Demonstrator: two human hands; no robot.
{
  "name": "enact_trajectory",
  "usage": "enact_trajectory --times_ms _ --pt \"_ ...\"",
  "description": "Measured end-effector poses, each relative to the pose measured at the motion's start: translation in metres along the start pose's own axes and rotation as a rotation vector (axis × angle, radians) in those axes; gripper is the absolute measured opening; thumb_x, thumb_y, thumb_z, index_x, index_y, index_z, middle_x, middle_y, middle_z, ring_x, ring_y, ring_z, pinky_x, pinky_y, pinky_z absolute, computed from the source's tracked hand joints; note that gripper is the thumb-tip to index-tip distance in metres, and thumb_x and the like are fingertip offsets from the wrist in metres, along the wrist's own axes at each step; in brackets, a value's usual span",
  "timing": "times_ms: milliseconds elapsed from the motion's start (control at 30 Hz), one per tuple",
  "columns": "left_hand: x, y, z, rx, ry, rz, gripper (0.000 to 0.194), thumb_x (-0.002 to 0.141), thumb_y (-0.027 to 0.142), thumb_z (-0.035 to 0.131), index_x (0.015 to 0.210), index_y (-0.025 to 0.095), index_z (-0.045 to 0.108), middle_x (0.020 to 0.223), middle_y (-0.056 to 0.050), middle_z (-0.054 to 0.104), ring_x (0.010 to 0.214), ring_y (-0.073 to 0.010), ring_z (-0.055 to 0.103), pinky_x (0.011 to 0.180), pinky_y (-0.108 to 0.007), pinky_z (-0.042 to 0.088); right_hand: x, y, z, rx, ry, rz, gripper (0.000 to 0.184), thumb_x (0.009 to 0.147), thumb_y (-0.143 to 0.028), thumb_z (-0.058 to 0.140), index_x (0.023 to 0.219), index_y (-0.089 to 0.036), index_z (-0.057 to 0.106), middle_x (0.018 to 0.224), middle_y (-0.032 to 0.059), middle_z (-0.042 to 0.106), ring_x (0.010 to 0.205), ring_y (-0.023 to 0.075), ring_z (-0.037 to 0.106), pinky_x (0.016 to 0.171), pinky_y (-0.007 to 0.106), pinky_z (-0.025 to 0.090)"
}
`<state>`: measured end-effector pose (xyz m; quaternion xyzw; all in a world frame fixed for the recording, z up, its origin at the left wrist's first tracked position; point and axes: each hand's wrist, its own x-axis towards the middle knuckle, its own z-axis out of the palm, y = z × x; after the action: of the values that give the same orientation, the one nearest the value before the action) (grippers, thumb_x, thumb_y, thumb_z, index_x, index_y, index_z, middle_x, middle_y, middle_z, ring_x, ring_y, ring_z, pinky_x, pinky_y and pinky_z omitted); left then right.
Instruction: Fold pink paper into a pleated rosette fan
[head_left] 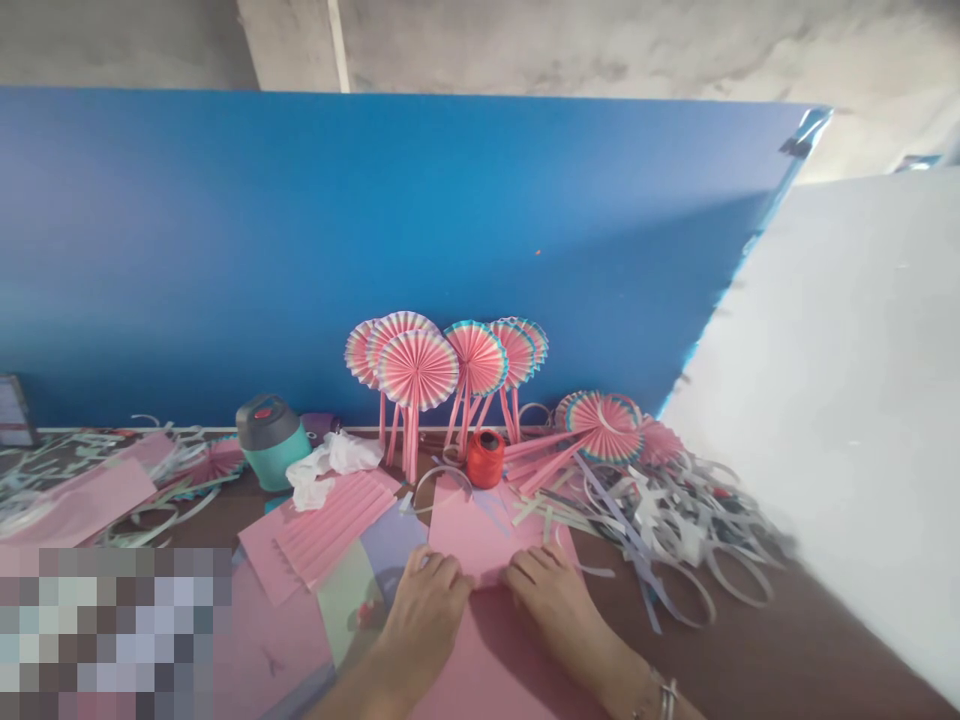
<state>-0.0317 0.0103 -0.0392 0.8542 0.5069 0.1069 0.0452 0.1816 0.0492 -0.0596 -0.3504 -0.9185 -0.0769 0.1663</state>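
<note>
A pink paper sheet (480,535) lies on the brown table in front of me. My left hand (426,615) rests on its near left part with fingers curled down onto a fold. My right hand (551,595) presses the sheet's right side, fingers flat and close together; a bracelet sits on that wrist. A pleated pink paper (337,525) lies just left of the sheet.
Finished pink paper fans on sticks (442,365) lean against the blue board (225,250). A red thread spool (485,458), a teal jar (270,440) and a white crumpled cloth (330,462) stand behind. Paper strip scraps (675,530) pile up at right beside a white panel (847,400).
</note>
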Motion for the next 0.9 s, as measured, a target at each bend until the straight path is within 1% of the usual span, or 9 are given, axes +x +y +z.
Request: enact_trajectory --times_ms 100,267,333,400,467,533,667,800,900 --pt "-0.001 -0.006 0.006 -0.068 0.027 -0.028 0.027 0.083 0.005 0.042 0.094 0.019 0.061 0.086 -0.003 0.060 0.082 -0.0158 0.054 0.090 -0.035 0.036 0.000 0.001 -0.007 0.051 -0.079 0.023 0.024 0.080 -0.004 0.049 0.094 -0.021 0.060 0.084 0.0012 0.058 0.079 0.0130 0.050 0.076 0.029 0.028" --pt "0.001 -0.012 0.020 -0.125 0.116 -0.084 0.028 0.080 0.006 0.038 0.083 0.022 0.061 0.078 -0.004 0.060 0.075 -0.0162 0.055 0.089 -0.035 0.040 -0.003 0.000 -0.015 0.195 -0.188 0.141 0.038 0.070 -0.003 0.048 0.103 -0.019 0.059 0.096 0.0041 0.060 0.091 0.0166 0.051 0.086 0.032 0.030" --pt "0.002 -0.012 0.022 -0.136 0.131 -0.092 0.027 0.079 0.007 0.039 0.081 0.022 0.061 0.076 -0.004 0.060 0.075 -0.0167 0.056 0.088 -0.036 0.040 -0.003 0.001 -0.018 0.228 -0.232 0.159 0.039 0.067 -0.004 0.047 0.102 -0.018 0.060 0.099 0.0052 0.060 0.093 0.0179 0.051 0.088 0.034 0.031" --pt "0.002 -0.012 0.020 -0.146 0.129 -0.118 0.026 0.079 0.007 0.040 0.080 0.022 0.062 0.076 -0.004 0.061 0.076 -0.0169 0.056 0.088 -0.036 0.041 -0.002 0.002 -0.022 0.267 -0.252 0.162 0.037 0.069 -0.003 0.044 0.099 -0.017 0.061 0.098 0.0063 0.060 0.094 0.0176 0.051 0.088 0.033 0.032" --pt "0.000 -0.011 0.015 -0.158 0.129 -0.159 0.026 0.079 0.008 0.041 0.082 0.022 0.063 0.078 -0.004 0.062 0.081 -0.0177 0.056 0.087 -0.035 0.042 0.000 0.004 -0.025 0.343 -0.240 0.176 0.036 0.073 -0.002 0.041 0.098 -0.017 0.063 0.096 0.0068 0.060 0.094 0.0166 0.051 0.088 0.032 0.033" --pt "-0.003 -0.011 0.009 -0.165 0.133 -0.188 0.027 0.080 0.010 0.041 0.087 0.022 0.064 0.083 -0.004 0.062 0.087 -0.0183 0.055 0.086 -0.034 0.042 0.002 0.006 -0.028 0.439 -0.211 0.213 0.041 0.076 -0.001 0.038 0.102 -0.018 0.064 0.096 0.0061 0.060 0.094 0.0156 0.051 0.086 0.031 0.034" --pt "-0.004 -0.013 -0.002 -0.225 0.092 -0.243 0.030 0.082 0.016 0.039 0.095 0.025 0.065 0.089 -0.003 0.063 0.094 -0.0193 0.053 0.091 -0.035 0.039 0.003 0.006 -0.029 0.590 -0.164 0.272 0.046 0.079 0.000 0.036 0.109 -0.021 0.064 0.094 0.0053 0.058 0.094 0.0157 0.050 0.085 0.030 0.034" --pt "0.003 -0.014 -0.006 -0.283 0.022 -0.279 0.030 0.085 0.020 0.037 0.091 0.024 0.066 0.088 -0.005 0.061 0.092 -0.0210 0.052 0.088 -0.036 0.038 0.002 0.007 -0.023 0.675 -0.143 0.303 0.042 0.081 -0.001 0.037 0.109 -0.018 0.065 0.092 0.0070 0.054 0.091 0.0158 0.049 0.081 0.028 0.037" --pt "0.008 -0.015 -0.007 -0.319 -0.045 -0.299 0.031 0.087 0.023 0.035 0.090 0.023 0.066 0.087 -0.006 0.059 0.088 -0.0212 0.051 0.088 -0.036 0.036 0.003 0.007 -0.018 0.673 -0.137 0.332 0.043 0.081 -0.001 0.037 0.109 -0.019 0.065 0.091 0.0071 0.052 0.090 0.0156 0.049 0.080 0.027 0.037"
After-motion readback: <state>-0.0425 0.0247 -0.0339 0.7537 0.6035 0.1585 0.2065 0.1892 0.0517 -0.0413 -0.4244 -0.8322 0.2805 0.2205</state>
